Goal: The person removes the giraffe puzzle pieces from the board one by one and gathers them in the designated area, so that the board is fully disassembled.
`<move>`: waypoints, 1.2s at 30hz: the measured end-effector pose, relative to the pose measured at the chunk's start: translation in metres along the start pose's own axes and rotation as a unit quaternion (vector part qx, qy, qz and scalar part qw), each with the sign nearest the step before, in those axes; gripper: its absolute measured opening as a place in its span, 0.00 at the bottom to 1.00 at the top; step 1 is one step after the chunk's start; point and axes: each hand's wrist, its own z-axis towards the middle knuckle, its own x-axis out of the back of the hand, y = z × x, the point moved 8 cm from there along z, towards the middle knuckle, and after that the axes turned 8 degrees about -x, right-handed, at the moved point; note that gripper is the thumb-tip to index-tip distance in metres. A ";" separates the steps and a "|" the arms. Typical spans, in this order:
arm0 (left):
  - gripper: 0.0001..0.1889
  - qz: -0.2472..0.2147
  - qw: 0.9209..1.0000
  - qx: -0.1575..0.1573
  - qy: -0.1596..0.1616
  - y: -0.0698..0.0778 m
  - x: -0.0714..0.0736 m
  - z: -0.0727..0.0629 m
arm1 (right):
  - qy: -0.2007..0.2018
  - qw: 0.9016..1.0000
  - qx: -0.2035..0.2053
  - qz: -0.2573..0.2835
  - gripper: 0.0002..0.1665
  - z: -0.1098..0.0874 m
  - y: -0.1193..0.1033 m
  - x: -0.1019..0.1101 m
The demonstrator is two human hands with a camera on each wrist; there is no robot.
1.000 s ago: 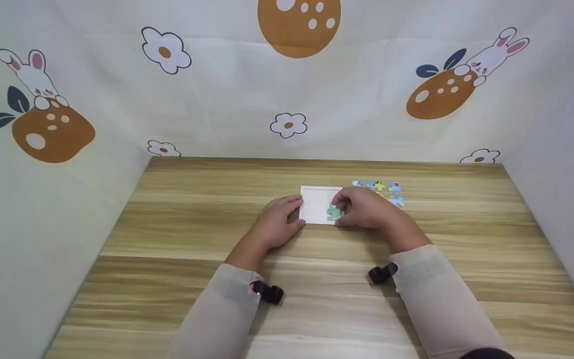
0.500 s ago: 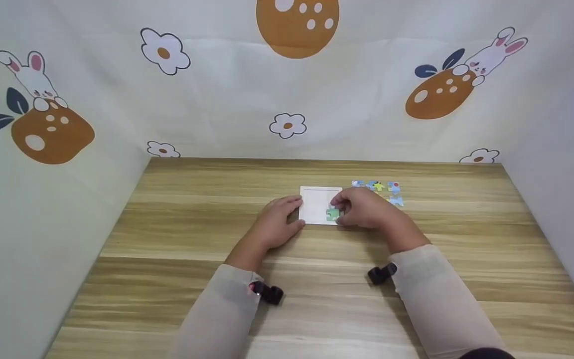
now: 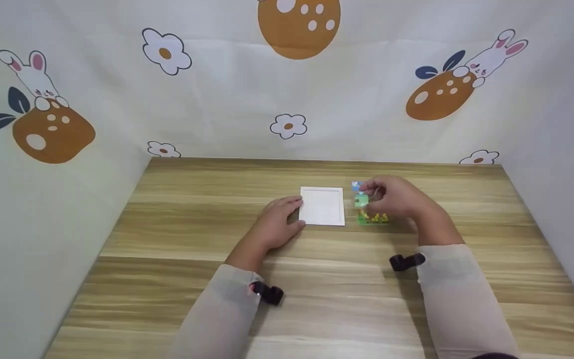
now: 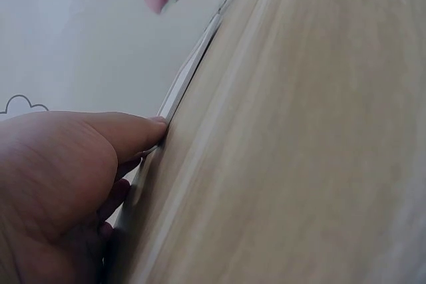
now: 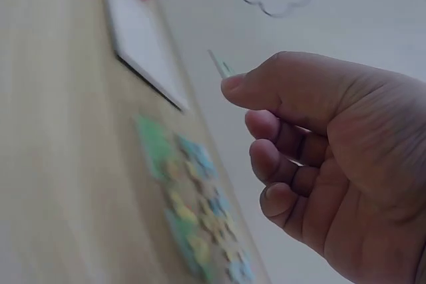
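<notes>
In the head view a white square puzzle tray (image 3: 322, 206) with a raised rim lies on the table. My left hand (image 3: 278, 222) rests against its left side, fingertips and thumb touching the edge; the left wrist view shows the thumb (image 4: 143, 130) along that edge. To the tray's right, my right hand (image 3: 394, 197) pinches a green puzzle piece (image 3: 361, 200) between thumb and fingers, above the loose pieces. Seen edge-on in the right wrist view, the piece (image 5: 219, 64) is held clear of the table, with the other fingers curled.
Several loose puzzle pieces (image 3: 374, 219), green, yellow and blue, lie right of the tray, partly hidden under my right hand. Wood-grain table (image 3: 327, 294) surrounds them. A pale curtain (image 3: 217, 99) with rabbits and flowers stands behind and at the sides.
My right hand has lifted the green puzzle piece from the tray's lower right corner and moved right, over the loose pieces. The left hand and tray have stayed put.
</notes>
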 end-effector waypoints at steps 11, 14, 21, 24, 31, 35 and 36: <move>0.32 0.006 1.000 0.018 -0.008 0.000 0.000 0.000 | -0.011 0.999 -0.049 -0.014 0.27 -0.023 0.051 0.035; 0.32 0.008 1.000 0.020 -0.006 -0.001 0.000 0.000 | -0.027 0.998 -0.055 -0.015 0.27 -0.028 0.065 0.039; 0.32 0.004 1.000 0.026 -0.006 -0.001 0.001 -0.001 | -0.054 0.996 -0.074 0.001 0.28 -0.032 0.091 0.041; 0.32 0.000 1.000 0.024 -0.005 0.000 0.001 -0.001 | -0.061 0.995 -0.077 0.013 0.27 -0.030 0.096 0.039; 0.32 0.007 1.000 0.009 -0.005 -0.001 0.001 0.000 | -0.070 0.995 -0.070 0.018 0.26 -0.027 0.096 0.034; 0.33 0.009 1.000 0.014 -0.009 0.000 0.001 0.000 | -0.071 0.994 -0.078 0.011 0.26 -0.027 0.097 0.033; 0.32 0.007 1.000 0.017 -0.009 0.000 0.001 0.000 | -0.071 0.994 -0.079 0.008 0.25 -0.027 0.097 0.032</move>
